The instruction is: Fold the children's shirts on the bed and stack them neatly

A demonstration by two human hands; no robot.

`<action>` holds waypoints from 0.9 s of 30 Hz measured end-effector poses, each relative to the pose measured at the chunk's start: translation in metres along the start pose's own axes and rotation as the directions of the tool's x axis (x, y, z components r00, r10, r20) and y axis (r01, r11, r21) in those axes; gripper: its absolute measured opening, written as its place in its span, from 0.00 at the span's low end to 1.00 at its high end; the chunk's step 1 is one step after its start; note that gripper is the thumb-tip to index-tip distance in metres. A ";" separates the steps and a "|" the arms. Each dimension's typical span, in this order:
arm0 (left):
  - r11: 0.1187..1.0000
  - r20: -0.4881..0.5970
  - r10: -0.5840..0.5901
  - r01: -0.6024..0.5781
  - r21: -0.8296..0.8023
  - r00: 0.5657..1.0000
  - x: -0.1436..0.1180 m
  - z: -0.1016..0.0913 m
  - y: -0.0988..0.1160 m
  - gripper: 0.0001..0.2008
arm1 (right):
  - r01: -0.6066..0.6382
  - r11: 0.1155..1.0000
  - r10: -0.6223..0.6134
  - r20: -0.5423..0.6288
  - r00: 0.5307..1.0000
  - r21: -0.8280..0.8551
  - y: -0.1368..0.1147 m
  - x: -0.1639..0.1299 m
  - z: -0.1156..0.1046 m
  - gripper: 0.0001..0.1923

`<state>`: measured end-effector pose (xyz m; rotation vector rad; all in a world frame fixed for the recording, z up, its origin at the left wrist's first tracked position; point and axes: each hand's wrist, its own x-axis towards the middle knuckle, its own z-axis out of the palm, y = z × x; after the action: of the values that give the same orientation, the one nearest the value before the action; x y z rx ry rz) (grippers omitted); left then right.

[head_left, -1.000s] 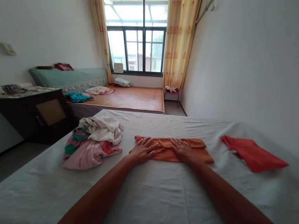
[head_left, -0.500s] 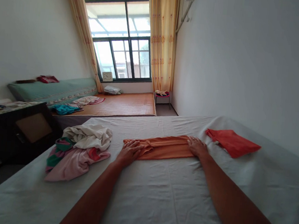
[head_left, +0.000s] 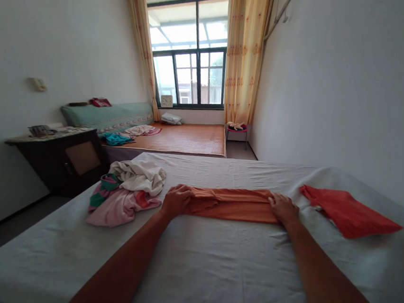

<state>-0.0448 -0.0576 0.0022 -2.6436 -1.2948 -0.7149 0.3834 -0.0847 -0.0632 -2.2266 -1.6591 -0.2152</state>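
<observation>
An orange garment (head_left: 240,204), folded into a long flat strip, lies across the white bed sheet (head_left: 205,266). At its left end my left hand (head_left: 177,200) is closed, its fingers gripping the cloth edge. My right hand (head_left: 284,209) grips the opposite end, with the fingers curled over the fabric. The cloth stretches between both hands and rests on the sheet. Right of my right hand lies a folded red garment (head_left: 349,212). To the left of my left hand sits a loose heap with a cream garment (head_left: 142,174) and a pink garment (head_left: 114,209).
A dark cabinet (head_left: 80,156) stands left of the bed. Beyond the bed's far edge is a second bed with a brown mat (head_left: 189,138) and a teal cloth (head_left: 115,138) on it. A small pink stool (head_left: 237,129) stands by the right wall.
Both hands have gone from lying flat on the orange garment to gripping its two ends. The camera view has swung left, so the scene sits further right.
</observation>
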 end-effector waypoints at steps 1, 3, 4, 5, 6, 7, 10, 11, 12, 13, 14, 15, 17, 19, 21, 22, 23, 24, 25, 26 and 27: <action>1.000 0.005 0.012 -0.012 0.004 1.000 0.000 -0.002 0.001 0.11 | 0.006 1.000 -0.006 -0.016 1.000 -0.001 0.000 0.000 -0.002 0.20; 0.999 0.051 0.050 -0.049 -0.014 0.997 -0.001 -0.004 0.000 0.11 | 0.025 1.000 -0.025 -0.090 0.996 0.005 -0.005 -0.003 -0.009 0.19; 0.997 0.075 0.068 -0.066 -0.029 0.995 -0.002 -0.004 0.000 0.11 | 0.047 0.999 -0.044 -0.144 0.989 0.016 -0.011 -0.005 -0.015 0.19; 0.996 0.088 0.079 -0.076 -0.042 0.993 -0.003 -0.003 -0.002 0.11 | 0.077 0.996 -0.068 -0.198 0.978 0.037 -0.019 -0.008 -0.021 0.19; 0.996 0.090 0.081 -0.077 -0.051 0.993 -0.004 -0.003 -0.004 0.11 | 0.118 0.991 -0.098 -0.239 0.966 0.070 -0.030 -0.012 -0.027 0.18; 0.996 0.084 0.079 -0.075 -0.056 0.993 -0.005 -0.002 -0.006 0.11 | 0.169 0.979 -0.135 -0.253 0.958 0.118 -0.045 -0.016 -0.033 0.17; 0.995 0.074 0.078 -0.073 -0.068 0.994 -0.008 -0.002 -0.012 0.11 | 0.329 0.883 -0.304 -0.127 0.944 0.333 -0.101 -0.026 -0.042 0.18; 0.995 0.074 0.076 -0.071 -0.071 0.994 -0.008 -0.003 -0.014 0.11 | 0.366 0.842 -0.375 -0.059 0.925 0.396 -0.121 -0.028 -0.042 0.19; 0.995 0.074 0.073 -0.068 -0.073 0.995 -0.009 -0.004 -0.015 0.11 | 0.390 0.813 -0.431 -0.003 0.902 0.432 -0.140 -0.029 -0.041 0.21; 0.995 0.071 0.069 -0.064 -0.073 0.995 -0.009 -0.004 -0.015 0.11 | 0.402 0.798 -0.466 0.039 0.884 0.449 -0.158 -0.029 -0.039 0.23; 0.995 0.068 0.066 -0.061 -0.073 0.996 -0.010 -0.005 -0.015 0.11 | 0.401 0.799 -0.477 0.068 0.876 0.448 -0.173 -0.028 -0.037 0.25; 0.996 0.064 0.064 -0.060 -0.073 0.996 -0.010 -0.006 -0.015 0.11 | 0.388 0.810 -0.469 0.089 0.878 0.439 -0.186 -0.026 -0.034 0.26; 0.995 0.061 0.067 -0.062 -0.076 0.996 -0.010 -0.006 -0.016 0.11 | 0.337 0.830 -0.431 0.129 0.893 0.444 -0.201 -0.023 -0.027 0.26; 0.994 0.065 0.076 -0.070 -0.089 0.995 -0.011 -0.005 -0.017 0.12 | 0.294 0.833 -0.408 0.161 0.899 0.469 -0.206 -0.020 -0.019 0.23; 0.992 0.084 0.074 -0.065 -0.111 0.994 -0.011 -0.006 -0.022 0.12 | 0.286 0.826 -0.409 0.167 0.897 0.485 -0.204 -0.019 -0.009 0.20; 0.991 0.101 0.066 -0.054 -0.122 0.993 -0.011 -0.007 -0.025 0.13 | 0.291 0.826 -0.408 0.157 0.899 0.483 -0.202 -0.019 -0.005 0.19; 0.990 0.122 0.054 -0.038 -0.132 0.991 -0.011 -0.008 -0.029 0.13 | 0.300 0.828 -0.406 0.136 0.904 0.474 -0.199 -0.019 -0.002 0.19; 0.990 0.142 0.041 -0.020 -0.143 0.989 -0.011 -0.011 -0.034 0.13 | 0.309 0.829 -0.398 0.104 0.911 0.465 -0.197 -0.021 0.001 0.18; 0.988 0.148 0.019 0.004 -0.154 0.989 -0.011 -0.013 -0.038 0.14 | 0.318 0.830 -0.384 0.056 0.921 0.458 -0.196 -0.022 0.002 0.18; 0.985 0.129 -0.014 0.035 -0.167 0.992 -0.011 -0.016 -0.042 0.14 | 0.329 0.828 -0.366 -0.007 0.930 0.453 -0.195 -0.024 0.001 0.17; 0.981 0.082 -0.062 0.076 -0.179 0.995 -0.010 -0.019 -0.045 0.16 | 0.348 0.823 -0.351 -0.079 0.933 0.449 -0.196 -0.026 -0.001 0.17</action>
<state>-0.0917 -0.0418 0.0092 -2.8061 -1.4115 -0.7846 0.1894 -0.0598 -0.0339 -1.5703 -1.8822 0.0917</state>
